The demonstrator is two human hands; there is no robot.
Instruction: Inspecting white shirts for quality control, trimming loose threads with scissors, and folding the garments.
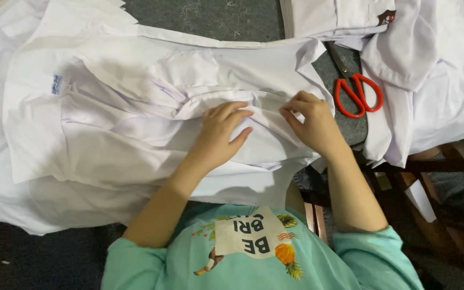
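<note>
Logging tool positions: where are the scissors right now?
In the head view, the scissors lie on the dark table, upper right, just beyond the right hand, between two white garments.

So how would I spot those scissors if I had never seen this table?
Start from the dark grey table heaped with white cloth garments. Look past the right hand to the bare strip of table between the two piles. There lie the metal scissors with red loop handles, blades pointing away from the person, the only red thing among all that white.
</note>
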